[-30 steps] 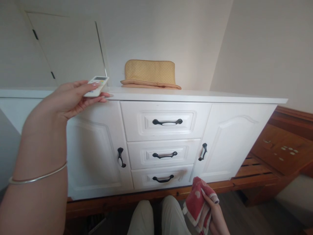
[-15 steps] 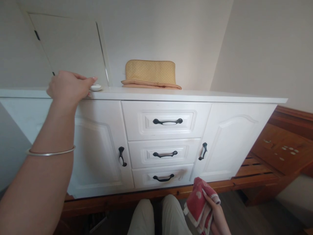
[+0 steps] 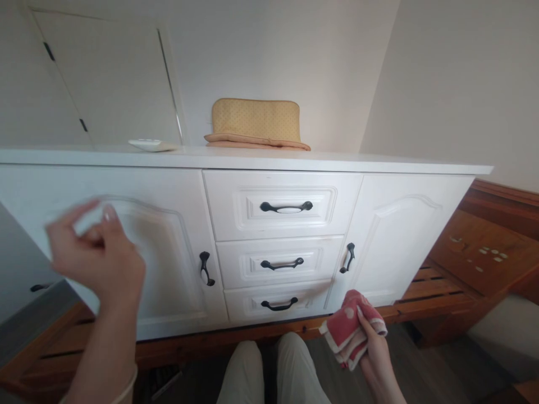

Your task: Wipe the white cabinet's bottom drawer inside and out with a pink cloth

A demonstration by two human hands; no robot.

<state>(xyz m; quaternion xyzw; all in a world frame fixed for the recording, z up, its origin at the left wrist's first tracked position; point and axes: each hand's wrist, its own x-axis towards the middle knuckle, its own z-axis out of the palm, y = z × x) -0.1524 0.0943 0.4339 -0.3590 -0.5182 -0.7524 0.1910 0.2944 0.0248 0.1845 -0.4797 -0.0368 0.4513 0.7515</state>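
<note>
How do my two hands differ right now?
The left hand is raised in front of the cabinet door, blurred, holding nothing; the right hand is low by the knee, gripping a red cloth. The left fingers are loosely curled, the right closed on the cloth. Both are bare.

Cloth [image 3: 350, 331] soft terry, red w/ white dots; cabinet [image 3: 278, 213] smooth white painted wood, handles [image 3: 286, 207] dark metal; remote [image 3: 148, 145] white plastic

Long white wooden sideboard [image 3: 379, 235] with black curved handles [image 3: 286, 207], on a reddish-brown slatted wooden base [image 3: 438, 294], against plain off-white walls [image 3: 455, 84]; white panel door [image 3: 105, 78] behind, dark grey wood-look floor [image 3: 425, 365], soft daylight.
</note>
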